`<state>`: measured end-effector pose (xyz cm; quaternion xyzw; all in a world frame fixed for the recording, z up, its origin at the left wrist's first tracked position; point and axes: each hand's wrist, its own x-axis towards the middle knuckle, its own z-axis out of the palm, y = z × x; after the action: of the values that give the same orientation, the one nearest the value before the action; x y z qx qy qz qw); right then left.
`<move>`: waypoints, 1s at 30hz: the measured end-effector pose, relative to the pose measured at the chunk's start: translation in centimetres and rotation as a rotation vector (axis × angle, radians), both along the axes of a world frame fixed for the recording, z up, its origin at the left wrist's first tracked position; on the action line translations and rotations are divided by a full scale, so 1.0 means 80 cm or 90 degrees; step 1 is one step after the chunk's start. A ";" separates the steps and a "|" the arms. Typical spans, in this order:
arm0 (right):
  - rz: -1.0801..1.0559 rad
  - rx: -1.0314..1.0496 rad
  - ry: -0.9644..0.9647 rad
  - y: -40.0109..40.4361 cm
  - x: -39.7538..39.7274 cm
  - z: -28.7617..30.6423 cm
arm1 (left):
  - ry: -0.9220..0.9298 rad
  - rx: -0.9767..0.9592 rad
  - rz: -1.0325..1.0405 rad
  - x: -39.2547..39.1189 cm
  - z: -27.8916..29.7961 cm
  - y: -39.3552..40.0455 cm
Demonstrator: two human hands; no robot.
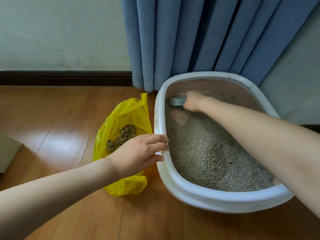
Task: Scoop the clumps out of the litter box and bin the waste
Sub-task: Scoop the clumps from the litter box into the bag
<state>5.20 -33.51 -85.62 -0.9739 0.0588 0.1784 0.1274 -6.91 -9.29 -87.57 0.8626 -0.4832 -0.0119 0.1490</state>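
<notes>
At the litter box's far end, the right hand is gripping the scoop, arm extended. Left hand is resting straight fingers on the near rim beside the yellow bag.

yellow bag, pale grey litter box, grey-beige litter, blue curtain.

A blue curtain hangs in folds at the back and reaches down to the wooden floor. Left of it is a pale wall with a dark baseboard along its foot. The floor has brown planks and shines with a bright reflection. At the left edge stands a white object, only partly visible.
</notes>
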 end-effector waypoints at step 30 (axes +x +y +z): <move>-0.222 -0.033 0.480 -0.158 -0.069 0.134 | -0.077 -0.004 -0.127 0.024 0.005 -0.005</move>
<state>-0.34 -46.13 -74.92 -0.8189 0.2697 0.4965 0.1004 -4.97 -9.72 -87.15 0.8091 -0.5746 0.0269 0.1201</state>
